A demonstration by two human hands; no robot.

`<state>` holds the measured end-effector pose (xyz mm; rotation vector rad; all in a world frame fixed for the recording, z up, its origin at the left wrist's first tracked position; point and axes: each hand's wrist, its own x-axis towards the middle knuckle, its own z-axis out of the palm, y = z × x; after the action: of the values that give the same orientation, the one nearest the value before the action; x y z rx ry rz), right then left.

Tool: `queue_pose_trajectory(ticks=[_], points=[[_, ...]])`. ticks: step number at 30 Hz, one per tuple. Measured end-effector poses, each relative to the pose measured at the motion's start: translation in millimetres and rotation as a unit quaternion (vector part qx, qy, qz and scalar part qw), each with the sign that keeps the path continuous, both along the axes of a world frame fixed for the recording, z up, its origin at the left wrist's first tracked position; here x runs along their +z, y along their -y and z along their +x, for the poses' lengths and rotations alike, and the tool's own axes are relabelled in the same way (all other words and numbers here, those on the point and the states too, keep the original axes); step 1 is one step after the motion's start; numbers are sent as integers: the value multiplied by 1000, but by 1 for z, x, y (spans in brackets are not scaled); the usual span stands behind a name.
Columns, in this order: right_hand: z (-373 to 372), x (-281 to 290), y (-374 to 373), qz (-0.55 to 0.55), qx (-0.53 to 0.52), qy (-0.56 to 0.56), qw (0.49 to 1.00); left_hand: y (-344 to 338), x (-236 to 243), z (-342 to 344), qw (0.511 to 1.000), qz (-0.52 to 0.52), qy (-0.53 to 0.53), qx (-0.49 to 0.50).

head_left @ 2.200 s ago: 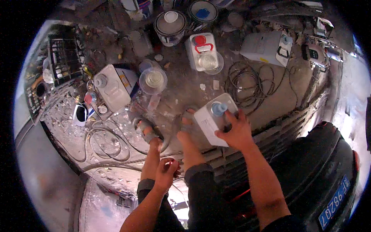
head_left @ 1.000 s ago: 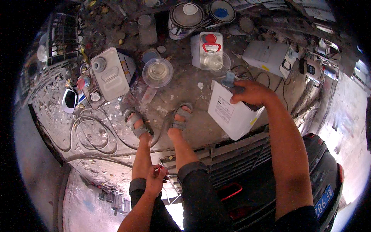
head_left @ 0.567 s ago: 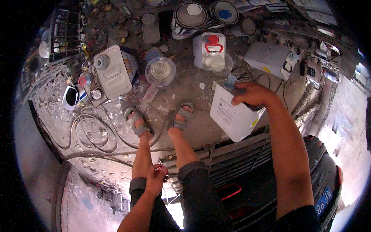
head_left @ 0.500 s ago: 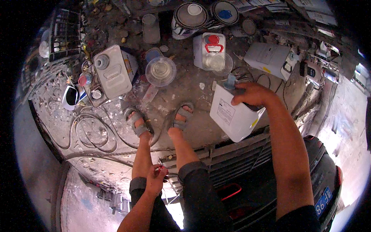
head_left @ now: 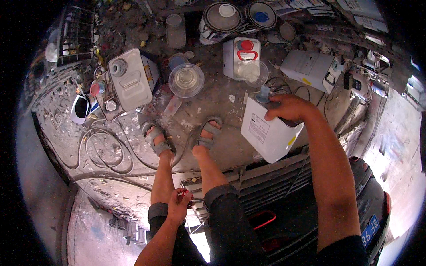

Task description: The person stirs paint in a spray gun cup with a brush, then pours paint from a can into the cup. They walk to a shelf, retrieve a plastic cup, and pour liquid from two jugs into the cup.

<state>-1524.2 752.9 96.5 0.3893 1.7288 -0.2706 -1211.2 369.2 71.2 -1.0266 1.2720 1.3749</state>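
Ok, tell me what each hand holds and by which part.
The right hand holds the white rectangular can by its top. The left hand pinches a small red thing; its kind cannot be told.

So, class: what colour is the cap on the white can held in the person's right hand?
Light blue, on the white can under the right hand; head view.

A dusty, paint-spattered concrete floor is carrying everything here. A grey rectangular can is lying flat at the left, a clear plastic lid is sitting just beside it, and a white jug with a red handle is standing further back. Two round paint tins are resting at the far edge, and a hose is coiling near the sandalled feet.
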Motion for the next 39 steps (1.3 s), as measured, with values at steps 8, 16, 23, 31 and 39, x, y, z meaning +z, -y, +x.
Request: queue_pose_trajectory(ticks=[8, 16, 23, 31, 39], points=[[1, -2, 0, -10, -1, 14, 1000, -1, 4, -8, 999, 3, 34, 7], [5, -11, -3, -10, 30, 10, 999, -1, 2, -1, 999, 11, 22, 21], [4, -12, -2, -1, 24, 12, 1000, -1, 3, 2, 999, 1, 35, 27], [13, -20, -10, -12, -19, 9, 1000, -1, 7, -6, 999, 3, 36, 8], [8, -16, -1, -12, -8, 27, 1000, 2, 3, 2, 999, -2, 38, 14]])
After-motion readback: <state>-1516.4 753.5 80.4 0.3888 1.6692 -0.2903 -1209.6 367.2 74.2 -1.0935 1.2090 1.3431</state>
